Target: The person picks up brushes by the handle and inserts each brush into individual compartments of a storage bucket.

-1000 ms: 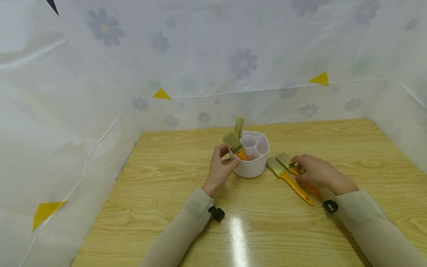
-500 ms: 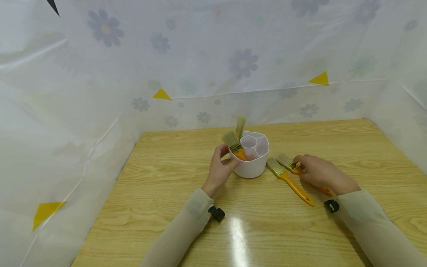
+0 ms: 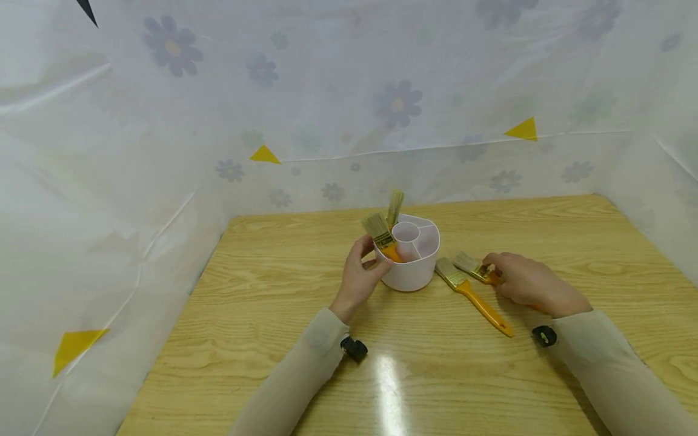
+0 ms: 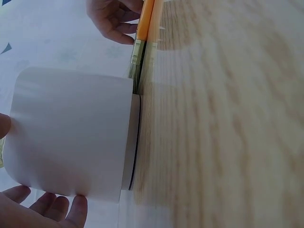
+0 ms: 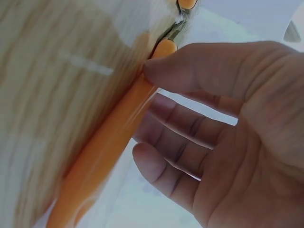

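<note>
My left hand (image 3: 360,275) grips the side of a white divided organizer (image 3: 409,277), thumb at the front rim, fingers round its left wall. In the left wrist view, fingertips (image 4: 80,204) press against the smooth wall. Two bristle paintbrushes stand bristles-up inside: a front paintbrush (image 3: 378,230) leaning left and a rear paintbrush (image 3: 395,206). To the right, my right hand (image 3: 531,281) pinches a paintbrush (image 3: 473,268) near its metal ferrule. The right wrist view shows my thumb on its orange handle (image 5: 104,137), close over the table. Part of that handle is hidden under my palm.
Another orange-handled paintbrush (image 3: 482,306) lies on the wooden table (image 3: 262,303) between the organizer and my right hand, bristles toward the organizer. White flowered sheeting (image 3: 327,79) stands behind and beside the table, with yellow tape triangles (image 3: 265,154) on it.
My right hand has shifted slightly right with its paintbrush, widening the gap to the one lying beside it. The rear paintbrush in the organizer leans a little further right. My left hand stays put.
</note>
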Demonstrator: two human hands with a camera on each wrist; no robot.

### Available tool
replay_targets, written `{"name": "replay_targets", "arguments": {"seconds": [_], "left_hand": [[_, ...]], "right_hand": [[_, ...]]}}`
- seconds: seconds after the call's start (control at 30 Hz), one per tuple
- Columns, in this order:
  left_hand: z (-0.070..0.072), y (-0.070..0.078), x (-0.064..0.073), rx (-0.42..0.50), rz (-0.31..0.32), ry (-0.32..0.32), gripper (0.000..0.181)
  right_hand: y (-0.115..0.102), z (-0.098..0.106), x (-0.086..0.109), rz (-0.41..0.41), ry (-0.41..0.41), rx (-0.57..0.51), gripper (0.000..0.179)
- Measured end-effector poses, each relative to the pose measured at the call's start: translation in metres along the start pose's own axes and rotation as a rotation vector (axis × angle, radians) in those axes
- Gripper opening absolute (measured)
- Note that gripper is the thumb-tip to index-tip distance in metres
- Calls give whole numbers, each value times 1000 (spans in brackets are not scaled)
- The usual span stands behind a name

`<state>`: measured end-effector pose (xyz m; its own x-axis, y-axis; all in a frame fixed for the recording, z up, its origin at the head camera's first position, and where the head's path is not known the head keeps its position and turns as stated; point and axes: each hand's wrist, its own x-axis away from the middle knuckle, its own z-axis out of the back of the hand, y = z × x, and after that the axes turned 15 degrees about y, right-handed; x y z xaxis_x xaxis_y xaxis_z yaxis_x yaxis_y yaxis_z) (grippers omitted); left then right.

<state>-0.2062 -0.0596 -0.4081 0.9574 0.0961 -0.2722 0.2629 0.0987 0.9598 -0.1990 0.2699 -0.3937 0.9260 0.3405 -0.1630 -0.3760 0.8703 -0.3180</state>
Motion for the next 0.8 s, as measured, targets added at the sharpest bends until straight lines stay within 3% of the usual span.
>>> {"name": "replay_targets", "arguments": {"seconds": [0.3,0.8], "left_hand": [[-2,-1,2,11,-10,35,60],[-2,5,2,39,34,32,56]], "right_hand": [[5,2,0,-74,-30,-33,52],[3,0,-3,-83,-27,-40,59]]}}
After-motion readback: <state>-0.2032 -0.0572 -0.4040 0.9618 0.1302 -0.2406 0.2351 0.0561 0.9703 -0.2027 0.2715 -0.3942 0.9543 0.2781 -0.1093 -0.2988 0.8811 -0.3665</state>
